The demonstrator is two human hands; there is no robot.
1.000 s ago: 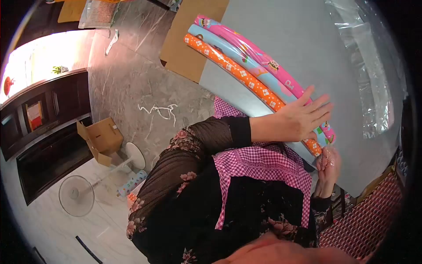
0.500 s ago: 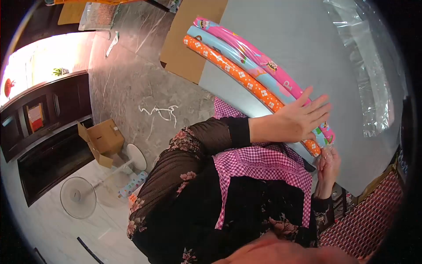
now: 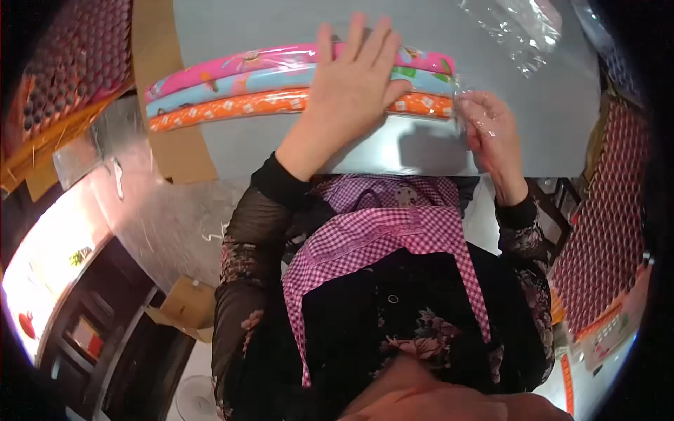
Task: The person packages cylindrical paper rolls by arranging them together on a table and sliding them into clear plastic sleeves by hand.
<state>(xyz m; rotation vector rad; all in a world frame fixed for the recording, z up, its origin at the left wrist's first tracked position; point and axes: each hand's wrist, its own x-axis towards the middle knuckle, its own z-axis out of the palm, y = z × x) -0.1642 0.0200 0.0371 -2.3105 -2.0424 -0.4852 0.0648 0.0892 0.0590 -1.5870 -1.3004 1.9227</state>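
Note:
Three rolls lie side by side across the table: a pink one [image 3: 235, 63], a light blue one [image 3: 256, 82] and an orange one [image 3: 246, 107], with shiny clear film over them. My left hand [image 3: 354, 84] rests palm down on the rolls, fingers spread, towards their right part. At their right end, my right hand [image 3: 491, 125] has its fingers pinched on the clear plastic wrap [image 3: 460, 95] that sticks out past the rolls.
The grey table [image 3: 533, 133] has a brown cardboard piece [image 3: 175, 151] at its left and a loose clear plastic sheet [image 3: 516, 31] at the top right. An open cardboard box [image 3: 188, 305] stands on the floor at lower left. Patterned stacks [image 3: 611, 231] are at the right.
The view has turned, so the rolls now run nearly level across the picture. My left hand still lies spread on them, and my right hand remains at their right end.

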